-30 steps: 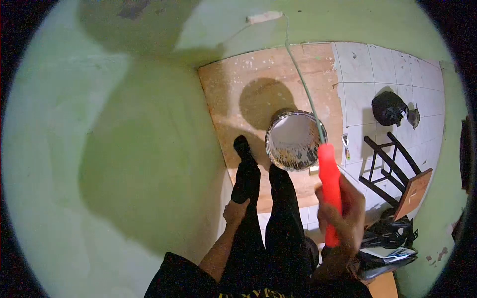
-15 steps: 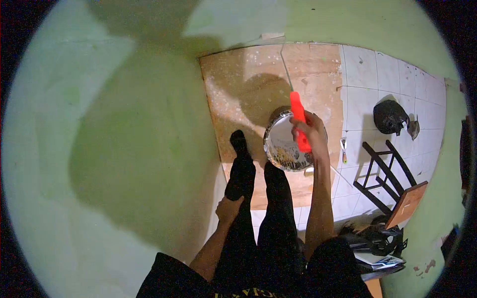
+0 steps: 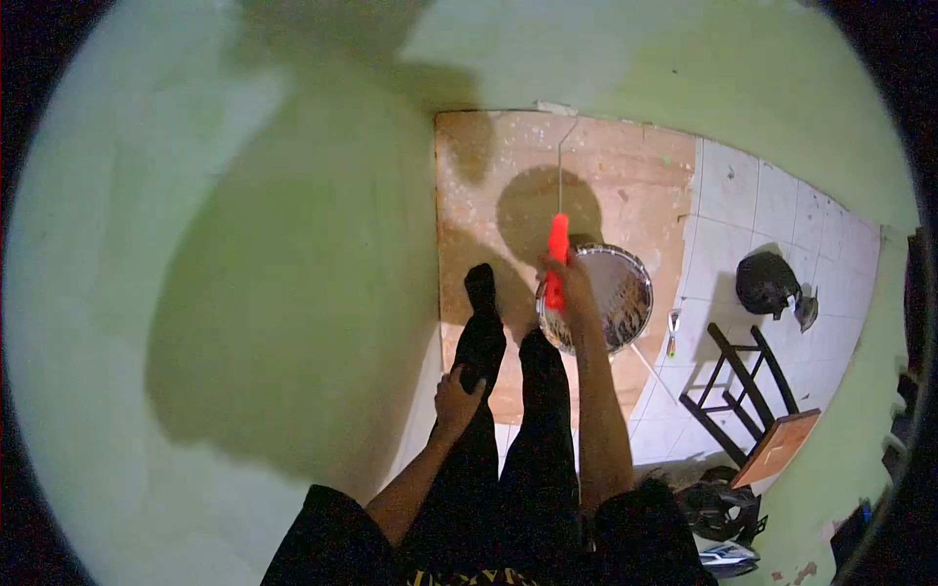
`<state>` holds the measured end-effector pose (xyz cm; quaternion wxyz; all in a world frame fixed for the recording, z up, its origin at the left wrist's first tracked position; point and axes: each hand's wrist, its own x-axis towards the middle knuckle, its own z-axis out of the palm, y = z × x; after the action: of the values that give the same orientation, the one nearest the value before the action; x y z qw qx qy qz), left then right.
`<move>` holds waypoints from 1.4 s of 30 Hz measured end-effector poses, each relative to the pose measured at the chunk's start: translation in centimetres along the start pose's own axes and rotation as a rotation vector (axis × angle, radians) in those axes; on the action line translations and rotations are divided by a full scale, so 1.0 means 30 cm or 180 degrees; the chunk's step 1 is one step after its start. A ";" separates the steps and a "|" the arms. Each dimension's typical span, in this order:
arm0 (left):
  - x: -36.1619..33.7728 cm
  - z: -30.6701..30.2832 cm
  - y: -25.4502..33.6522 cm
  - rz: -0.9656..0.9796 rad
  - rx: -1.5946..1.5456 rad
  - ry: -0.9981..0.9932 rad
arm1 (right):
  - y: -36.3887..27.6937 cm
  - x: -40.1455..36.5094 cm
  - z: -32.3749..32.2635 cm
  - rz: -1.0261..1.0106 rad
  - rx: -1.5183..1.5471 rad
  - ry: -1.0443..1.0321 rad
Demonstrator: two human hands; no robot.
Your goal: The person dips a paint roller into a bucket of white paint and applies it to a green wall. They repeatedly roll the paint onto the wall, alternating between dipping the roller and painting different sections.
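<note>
My right hand (image 3: 575,288) is closed around the red handle of a paint roller (image 3: 558,234). A thin wire frame runs up from the handle to the small pale roller head (image 3: 555,107), low on the green wall (image 3: 743,83) where it meets the floor. Below the handle stands a round paint bucket (image 3: 645,293) with a smeared rim and pale paint inside; my right forearm hides part of it. My left hand (image 3: 457,402) lies on my left leg near the knee, holding no tool, its fingertips dark in shadow.
Paint-spotted brown board (image 3: 469,137) covers the floor beneath the bucket. To the right are white tiles (image 3: 728,186), a scraper (image 3: 673,332), a black bag (image 3: 767,283) and an overturned dark stool (image 3: 743,391). A green wall (image 3: 274,293) rises close on the left.
The paint roller and my right hand have shifted left relative to the bucket, the handle now more upright. The roller head stays by the wall's base. The view has tilted slightly; my left hand stays put.
</note>
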<state>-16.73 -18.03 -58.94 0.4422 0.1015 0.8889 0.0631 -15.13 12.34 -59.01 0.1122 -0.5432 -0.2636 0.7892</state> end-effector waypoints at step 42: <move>0.104 -0.584 0.784 0.0561 -0.3034 -0.1241 | -0.251 -0.495 0.343 -0.0516 -0.2218 -0.0154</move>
<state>-29.63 5.15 -46.07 0.5896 -0.0267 0.6508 0.4777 -19.67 8.72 -40.33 -0.0238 -0.5072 -0.5618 0.6531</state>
